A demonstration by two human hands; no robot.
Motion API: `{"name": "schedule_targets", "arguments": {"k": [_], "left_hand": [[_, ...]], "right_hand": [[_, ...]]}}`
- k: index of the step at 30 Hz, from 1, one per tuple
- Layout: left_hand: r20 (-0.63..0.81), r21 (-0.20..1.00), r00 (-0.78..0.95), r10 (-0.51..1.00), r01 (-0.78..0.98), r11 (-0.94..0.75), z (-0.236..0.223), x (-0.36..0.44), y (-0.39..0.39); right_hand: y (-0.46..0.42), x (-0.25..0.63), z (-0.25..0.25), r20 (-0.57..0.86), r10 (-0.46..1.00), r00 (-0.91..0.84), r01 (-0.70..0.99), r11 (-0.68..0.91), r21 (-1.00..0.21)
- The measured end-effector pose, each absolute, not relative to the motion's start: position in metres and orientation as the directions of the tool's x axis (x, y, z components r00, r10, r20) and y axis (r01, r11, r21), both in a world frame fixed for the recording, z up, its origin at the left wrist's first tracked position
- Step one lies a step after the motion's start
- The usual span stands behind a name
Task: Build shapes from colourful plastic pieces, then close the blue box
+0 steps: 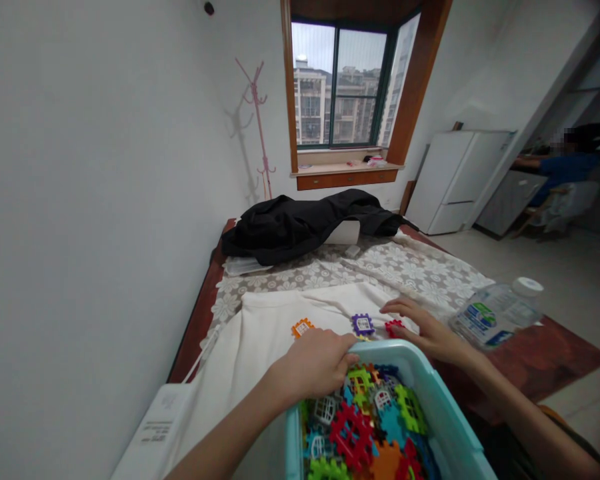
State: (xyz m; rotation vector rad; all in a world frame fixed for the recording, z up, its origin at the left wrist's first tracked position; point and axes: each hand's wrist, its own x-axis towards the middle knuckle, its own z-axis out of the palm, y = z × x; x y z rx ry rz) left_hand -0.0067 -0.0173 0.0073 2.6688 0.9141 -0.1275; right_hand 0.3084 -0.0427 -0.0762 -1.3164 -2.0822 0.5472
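A light teal plastic bin (455,400) stands in front of me, full of colourful notched building pieces (353,433). My left hand (313,363) is closed over the bin's far left rim. Beyond the rim, an orange piece (303,327), a purple piece (363,324) and a red piece (394,327) lie on a white cloth (270,313). A yellow piece is mostly hidden behind the rim. My right hand (425,330) hovers by the red piece, fingers stretched out and apart, and nothing shows in its grasp.
At the right lies a large clear bottle (497,313) with a white cap. Black fabric (300,223) is heaped at the table's far end. A white box (153,427) stands near left. Farther off are a coat stand (261,127), a fridge (455,180) and a seated person in blue (563,173).
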Motion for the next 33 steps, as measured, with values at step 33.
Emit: {"name": "schedule_targets", "arguments": {"k": [33], "left_hand": [[-0.244, 0.339, 0.869, 0.431, 0.493, -0.802, 0.014, -0.011, -0.012]], "right_hand": [[-0.06, 0.293, -0.145, 0.274, 0.897, -0.347, 0.767, 0.44, -0.466]]}}
